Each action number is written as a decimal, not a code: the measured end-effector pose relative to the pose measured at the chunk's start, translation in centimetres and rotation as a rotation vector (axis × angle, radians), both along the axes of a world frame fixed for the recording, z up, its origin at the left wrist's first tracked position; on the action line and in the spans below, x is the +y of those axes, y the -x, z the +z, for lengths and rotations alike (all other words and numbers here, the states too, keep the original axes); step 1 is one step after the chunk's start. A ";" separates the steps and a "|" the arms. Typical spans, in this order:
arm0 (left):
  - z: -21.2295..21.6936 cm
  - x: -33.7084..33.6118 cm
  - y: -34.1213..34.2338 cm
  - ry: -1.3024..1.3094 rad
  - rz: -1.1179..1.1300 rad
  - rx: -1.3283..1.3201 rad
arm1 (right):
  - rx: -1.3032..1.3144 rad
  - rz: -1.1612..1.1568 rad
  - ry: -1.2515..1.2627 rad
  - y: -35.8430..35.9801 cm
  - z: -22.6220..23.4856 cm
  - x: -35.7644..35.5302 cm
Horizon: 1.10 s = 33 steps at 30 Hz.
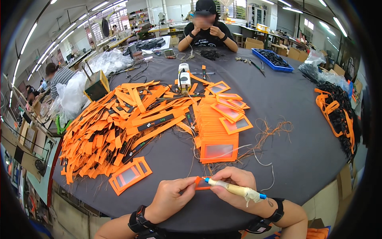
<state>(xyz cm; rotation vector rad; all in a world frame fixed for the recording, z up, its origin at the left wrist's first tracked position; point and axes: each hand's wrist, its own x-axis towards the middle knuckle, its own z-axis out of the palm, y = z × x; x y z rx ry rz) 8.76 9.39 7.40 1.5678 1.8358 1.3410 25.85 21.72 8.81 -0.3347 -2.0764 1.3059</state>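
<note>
Near edge of the bench [302, 131]: our left hand [172, 198] pinches a small orange frame piece [201, 183]; our right hand [234, 187] is closed around a taped pen-like tool [234, 189], tip touching that piece. Tool's long axis runs left-right, tip left, blue cap right and slightly nearer. Risk, we judge: tip slips toward left fingertips [192, 182], since they pinch right beside it. Farther: stack of orange frames [218, 149]; loose orange strip pile [119, 127] at left.
</note>
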 end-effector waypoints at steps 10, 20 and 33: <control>-0.3 -0.1 0.6 0.179 -0.045 -0.365 | 0.125 -0.041 0.491 -0.6 0.3 1.0; -0.8 -0.1 0.4 0.215 -0.085 -0.419 | -0.054 -0.008 0.068 0.4 0.4 0.5; -0.4 -0.1 0.2 0.202 -0.088 -0.403 | -0.068 0.010 -0.003 0.5 0.4 0.6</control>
